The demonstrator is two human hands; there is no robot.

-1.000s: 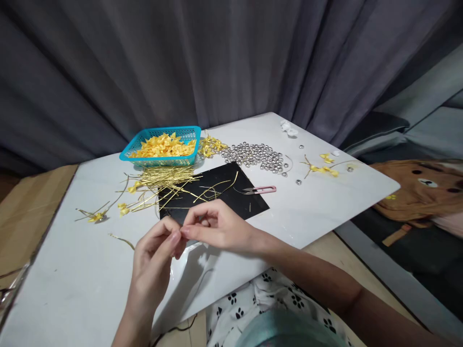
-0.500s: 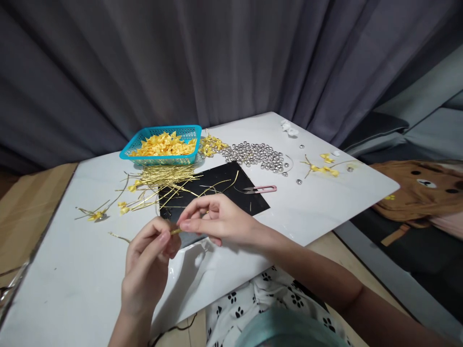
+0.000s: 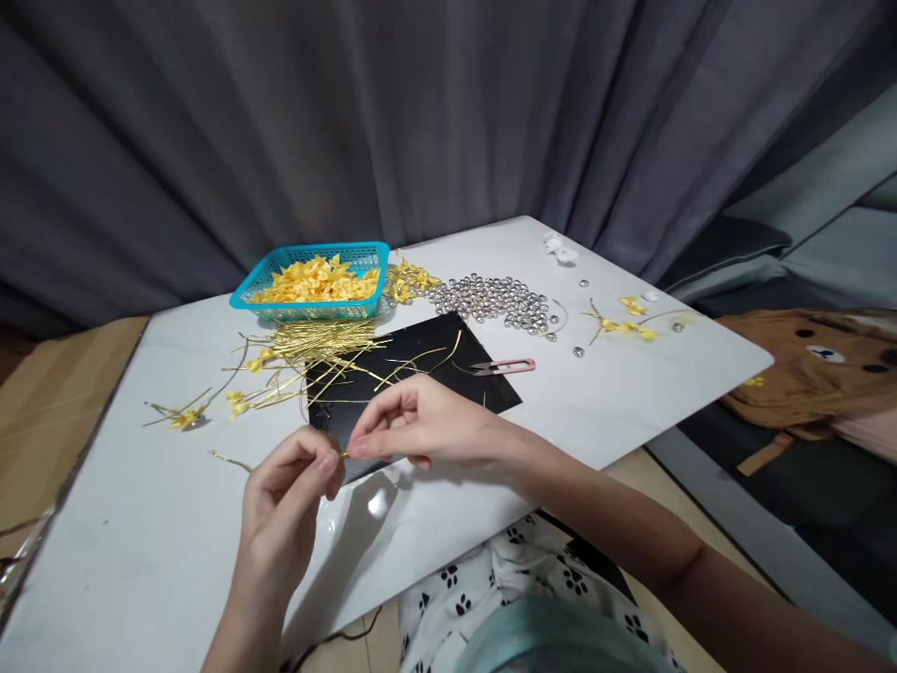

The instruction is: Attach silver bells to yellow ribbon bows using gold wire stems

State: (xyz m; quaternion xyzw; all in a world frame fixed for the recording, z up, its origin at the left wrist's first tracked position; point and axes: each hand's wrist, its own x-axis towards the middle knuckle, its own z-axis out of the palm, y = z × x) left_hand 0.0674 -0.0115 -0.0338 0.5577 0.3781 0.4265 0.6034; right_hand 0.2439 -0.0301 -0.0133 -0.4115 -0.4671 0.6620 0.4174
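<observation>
My left hand (image 3: pixel 287 491) and my right hand (image 3: pixel 417 425) meet above the near edge of a black board (image 3: pixel 413 374). Both are closed in a pinch on a short gold wire (image 3: pixel 344 455), of which only a small bit shows between the fingertips. The rest of it is hidden by the fingers. Beyond the hands lies a pile of gold wires (image 3: pixel 322 338), some reaching over the board. Pink-handled thread snips (image 3: pixel 515 366) rest across the board's right edge.
A blue basket (image 3: pixel 242 297) of yellow ribbon pieces (image 3: pixel 315 280) stands at the back. Beside it lie several silver beads (image 3: pixel 491 299). Yellow flower pieces on wires lie at the left (image 3: pixel 186 418) and right (image 3: pixel 623 327) of the white table (image 3: pixel 140 542).
My left hand has dropped slightly. The fingertips of both hands have shifted a little on the gold wire, and less of it shows between them. Things on the table have stayed put.
</observation>
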